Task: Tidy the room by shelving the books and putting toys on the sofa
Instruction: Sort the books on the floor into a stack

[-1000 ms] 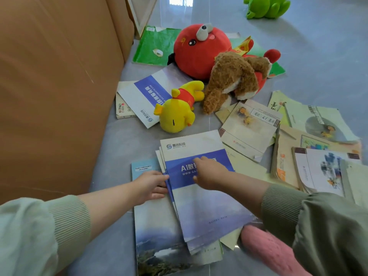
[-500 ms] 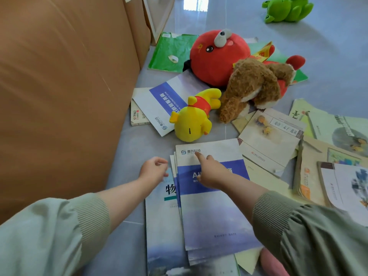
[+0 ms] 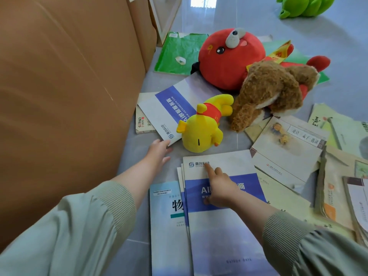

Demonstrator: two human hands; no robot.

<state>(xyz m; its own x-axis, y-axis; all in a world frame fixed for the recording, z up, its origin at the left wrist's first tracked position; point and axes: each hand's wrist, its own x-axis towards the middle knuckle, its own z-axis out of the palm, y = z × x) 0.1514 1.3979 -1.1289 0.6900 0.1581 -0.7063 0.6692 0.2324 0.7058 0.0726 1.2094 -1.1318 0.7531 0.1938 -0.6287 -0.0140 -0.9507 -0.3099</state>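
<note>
The left hand (image 3: 159,149), fingers spread, touched the corner of the far blue booklet (image 3: 169,108); the right hand (image 3: 220,191) pressed flat on the near stack (image 3: 223,226). The yellow toy (image 3: 201,134) lay partly on that booklet (pulling might roll it off).

Head camera looks steeply down, close over the floor (image 3: 328,32).

The smooth grey tiled floor (image 3: 249,18) was shiny, and a bright patch of daylight (image 3: 199,1) glowed on it at the far end. A big brown flat-sided piece of furniture (image 3: 65,80) filled the left side, standing right on the floor.
</note>
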